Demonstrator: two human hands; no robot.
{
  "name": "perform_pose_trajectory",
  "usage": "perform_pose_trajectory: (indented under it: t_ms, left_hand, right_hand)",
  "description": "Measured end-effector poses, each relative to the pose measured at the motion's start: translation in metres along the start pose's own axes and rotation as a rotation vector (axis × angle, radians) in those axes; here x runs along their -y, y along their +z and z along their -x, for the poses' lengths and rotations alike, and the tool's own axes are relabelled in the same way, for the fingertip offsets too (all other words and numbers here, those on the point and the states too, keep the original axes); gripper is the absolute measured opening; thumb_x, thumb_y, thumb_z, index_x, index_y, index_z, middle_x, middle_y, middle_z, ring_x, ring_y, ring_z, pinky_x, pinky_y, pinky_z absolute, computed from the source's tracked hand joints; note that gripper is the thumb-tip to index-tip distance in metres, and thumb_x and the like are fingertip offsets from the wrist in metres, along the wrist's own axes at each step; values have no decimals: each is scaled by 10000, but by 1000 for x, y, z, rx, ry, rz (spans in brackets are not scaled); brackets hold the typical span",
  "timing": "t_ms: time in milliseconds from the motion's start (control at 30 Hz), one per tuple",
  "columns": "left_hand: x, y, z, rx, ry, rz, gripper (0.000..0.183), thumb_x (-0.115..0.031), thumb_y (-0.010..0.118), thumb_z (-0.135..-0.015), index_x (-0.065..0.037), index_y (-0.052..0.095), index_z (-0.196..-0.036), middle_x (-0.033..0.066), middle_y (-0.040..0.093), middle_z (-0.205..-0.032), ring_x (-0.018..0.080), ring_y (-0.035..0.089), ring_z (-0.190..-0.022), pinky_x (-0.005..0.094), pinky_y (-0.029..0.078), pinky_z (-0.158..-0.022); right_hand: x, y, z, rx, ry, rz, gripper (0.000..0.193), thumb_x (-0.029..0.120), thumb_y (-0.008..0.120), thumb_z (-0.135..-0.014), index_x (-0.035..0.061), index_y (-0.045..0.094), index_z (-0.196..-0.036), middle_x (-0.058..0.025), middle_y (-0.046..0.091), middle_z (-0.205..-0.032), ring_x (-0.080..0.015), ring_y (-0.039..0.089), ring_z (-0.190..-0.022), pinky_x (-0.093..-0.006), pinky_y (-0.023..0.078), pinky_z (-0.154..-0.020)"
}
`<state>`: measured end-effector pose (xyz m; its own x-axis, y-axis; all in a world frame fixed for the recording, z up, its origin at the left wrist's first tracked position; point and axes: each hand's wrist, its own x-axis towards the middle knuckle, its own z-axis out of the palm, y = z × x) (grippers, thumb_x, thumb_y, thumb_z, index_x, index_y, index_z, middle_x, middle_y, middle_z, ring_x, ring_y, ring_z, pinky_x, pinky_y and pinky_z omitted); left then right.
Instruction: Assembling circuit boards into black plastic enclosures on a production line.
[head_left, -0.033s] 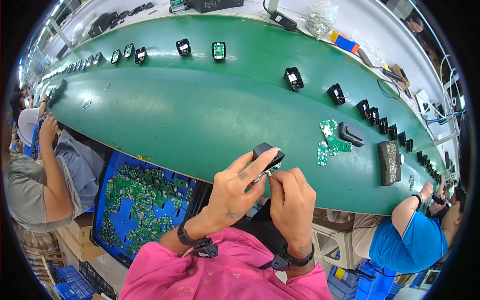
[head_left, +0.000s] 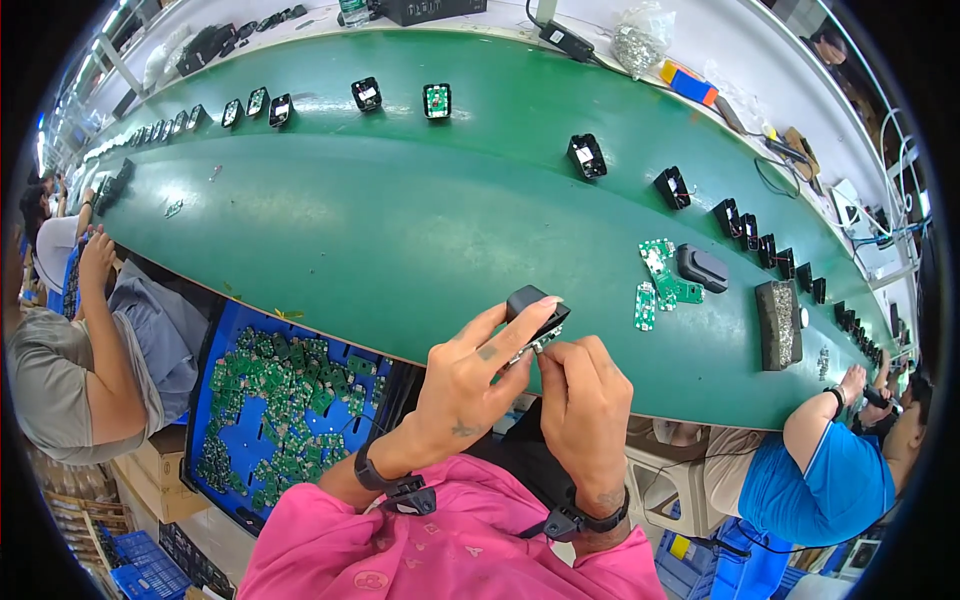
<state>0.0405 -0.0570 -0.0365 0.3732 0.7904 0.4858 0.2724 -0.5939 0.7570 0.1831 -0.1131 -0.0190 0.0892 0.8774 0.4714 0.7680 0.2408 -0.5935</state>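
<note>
The small black housing [head_left: 523, 297] is held above the near edge of the bench, just in front of the person's body. The left hand [head_left: 465, 375] grips it, with the fingers over its top and far side and the thumb underneath. The right hand [head_left: 590, 400] is closed to a pinch, thumb and index fingertip meeting at the housing's near right side, where small pale, metallic parts show along the open edge; what the tips hold is too small to tell. This unit looks part-done: its inner parts are exposed and no cover closes that side.

To the right on the green workbench [head_left: 430, 205] lie a few loose green circuit boards [head_left: 657, 262], touching or close together. A dark grey oval case [head_left: 703, 268] sits beside them, looking closed from above. Farther right is a dark block [head_left: 778, 325] with a speckled, metallic-looking top.

Along the far side, open black housings stand in a spaced line to left and right. One far housing [head_left: 437, 101] clearly has a green board seated in it; another to its right [head_left: 587, 156] shows a white patch inside. The nearer ones in this line appear filled but uncovered.

To the near left, a blue tray [head_left: 232, 318] below bench level holds a large heap of bare circuit boards [head_left: 290, 370], so many boards remain outside any housing. Co-workers sit to the left [head_left: 75, 385] and right [head_left: 815, 480].
</note>
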Motion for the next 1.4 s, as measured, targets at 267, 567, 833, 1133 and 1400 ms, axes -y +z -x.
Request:
perform_pose_trajectory:
  t_ms: [267,567,833,1133,1400]
  left_hand:
    - [-8,-2,-4,24,-102,95,570,58,671,-821,-85,598,-1368,174,672,-1175,204,694,-863,299,590,-682]
    - [-12,1,-3,-20,-111,183,558,55,654,-837,-82,590,-1374,169,666,-1167,199,680,-833,293,583,-660]
    - [-12,0,-2,-9,-99,209,555,55,643,-843,-95,590,-1375,187,659,-1162,251,690,-803,318,589,-642]
    - [-10,4,-1,-19,6,29,567,88,675,-797,-90,622,-1332,170,677,-1147,223,704,-819,298,587,-650]
    - [-3,6,0,16,-45,22,533,83,662,-811,-71,622,-1319,160,683,-1110,211,707,-796,305,603,-695]
  right_hand:
    - [1,1,2,-21,-3,-26,54,-23,648,-877,-11,623,-923,-146,584,-809,-330,601,-700,-402,471,-622]
    - [-5,15,16,-121,209,-300,61,18,651,-926,-21,606,-933,-102,562,-796,-195,514,-633,-311,412,-566]
    - [-2,0,5,-59,-43,-16,31,-13,626,-900,-16,598,-913,-140,584,-827,-303,587,-706,-384,464,-616]
    - [-1,-8,4,25,-76,118,139,-34,652,-838,13,606,-961,-131,584,-864,-323,607,-786,-416,497,-686]
    - [-6,7,7,-23,-24,57,44,-18,642,-875,-4,615,-908,-141,591,-817,-340,603,-705,-413,477,-614]
